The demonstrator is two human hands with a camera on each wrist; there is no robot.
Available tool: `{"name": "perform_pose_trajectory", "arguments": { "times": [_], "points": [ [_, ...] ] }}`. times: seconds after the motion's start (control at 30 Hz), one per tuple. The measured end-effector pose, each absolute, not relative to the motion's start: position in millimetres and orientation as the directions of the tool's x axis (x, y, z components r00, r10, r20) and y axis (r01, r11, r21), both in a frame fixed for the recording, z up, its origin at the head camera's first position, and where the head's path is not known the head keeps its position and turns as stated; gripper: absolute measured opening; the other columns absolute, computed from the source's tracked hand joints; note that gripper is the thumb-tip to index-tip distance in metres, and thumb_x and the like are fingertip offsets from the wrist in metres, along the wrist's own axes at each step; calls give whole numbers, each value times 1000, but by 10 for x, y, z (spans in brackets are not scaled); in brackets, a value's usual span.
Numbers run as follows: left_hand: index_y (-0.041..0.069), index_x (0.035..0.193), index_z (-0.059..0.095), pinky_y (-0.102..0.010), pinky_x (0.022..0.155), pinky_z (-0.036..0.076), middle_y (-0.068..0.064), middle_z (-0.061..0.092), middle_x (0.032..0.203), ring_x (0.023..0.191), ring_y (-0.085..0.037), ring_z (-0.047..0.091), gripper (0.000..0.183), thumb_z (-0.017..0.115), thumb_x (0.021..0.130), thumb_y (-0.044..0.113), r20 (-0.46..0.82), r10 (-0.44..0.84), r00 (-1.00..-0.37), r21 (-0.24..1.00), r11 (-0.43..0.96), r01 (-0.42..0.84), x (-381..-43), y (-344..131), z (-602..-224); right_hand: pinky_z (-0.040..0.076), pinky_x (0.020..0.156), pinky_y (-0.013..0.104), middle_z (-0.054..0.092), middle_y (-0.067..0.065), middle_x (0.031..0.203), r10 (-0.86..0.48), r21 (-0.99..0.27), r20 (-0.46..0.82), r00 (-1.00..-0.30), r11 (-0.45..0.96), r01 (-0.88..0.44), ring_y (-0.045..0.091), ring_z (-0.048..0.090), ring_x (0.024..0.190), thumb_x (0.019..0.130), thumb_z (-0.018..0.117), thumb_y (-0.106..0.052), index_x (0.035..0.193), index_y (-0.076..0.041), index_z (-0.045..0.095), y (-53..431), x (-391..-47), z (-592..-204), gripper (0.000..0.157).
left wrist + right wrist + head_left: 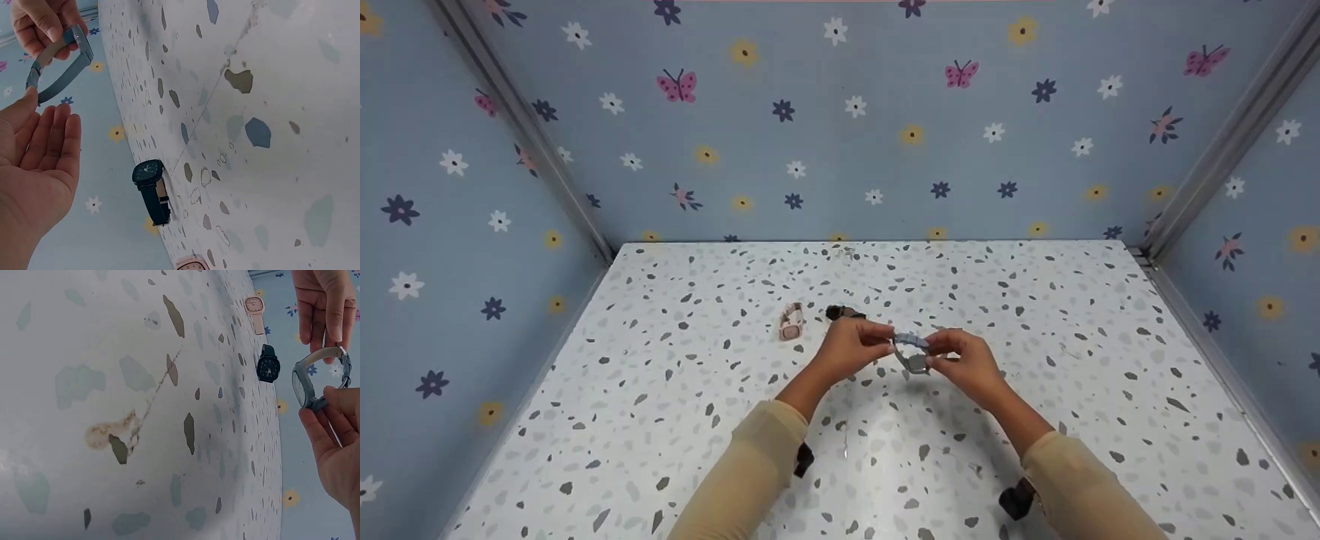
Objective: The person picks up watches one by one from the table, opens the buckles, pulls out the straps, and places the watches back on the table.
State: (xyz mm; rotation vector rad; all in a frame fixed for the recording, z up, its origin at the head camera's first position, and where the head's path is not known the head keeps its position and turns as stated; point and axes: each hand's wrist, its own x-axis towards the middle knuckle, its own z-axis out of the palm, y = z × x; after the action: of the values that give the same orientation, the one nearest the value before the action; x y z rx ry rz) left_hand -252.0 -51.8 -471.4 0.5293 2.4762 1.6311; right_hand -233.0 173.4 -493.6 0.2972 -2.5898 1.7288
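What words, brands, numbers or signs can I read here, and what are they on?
None can be read.
Grey-blue wristwatch, held up: dial angled away, any markings too small and blurred.
Black wristwatch: dial markings show, but too small to read.
Pink wristwatch: dial markings too small and blurred.
Patterned back wall: no lettering visible.

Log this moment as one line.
left hand: pinches blue watch | right hand: pinches same watch | blue watch: above table | black watch: on table | pink watch: on table

Left wrist view — right hand (44, 23), pink watch (192, 265) cut off.
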Motion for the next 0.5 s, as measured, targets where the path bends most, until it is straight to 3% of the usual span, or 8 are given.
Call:
{"name": "perform_pose_trajectory", "arguments": {
  "times": [0.5],
  "points": [
    [4, 103, 75, -24, 69, 57, -3, 73, 91, 80, -11, 69, 18, 76, 85, 7, 144, 396, -907, 903, 323, 284, -2339, -446, -4731, 56, 85, 39, 69, 11, 105, -220, -933, 121, -968, 308, -186, 26, 65, 100, 83, 73, 5, 108, -2, 68, 1861, -2209, -4897, 27]
  ]
}}
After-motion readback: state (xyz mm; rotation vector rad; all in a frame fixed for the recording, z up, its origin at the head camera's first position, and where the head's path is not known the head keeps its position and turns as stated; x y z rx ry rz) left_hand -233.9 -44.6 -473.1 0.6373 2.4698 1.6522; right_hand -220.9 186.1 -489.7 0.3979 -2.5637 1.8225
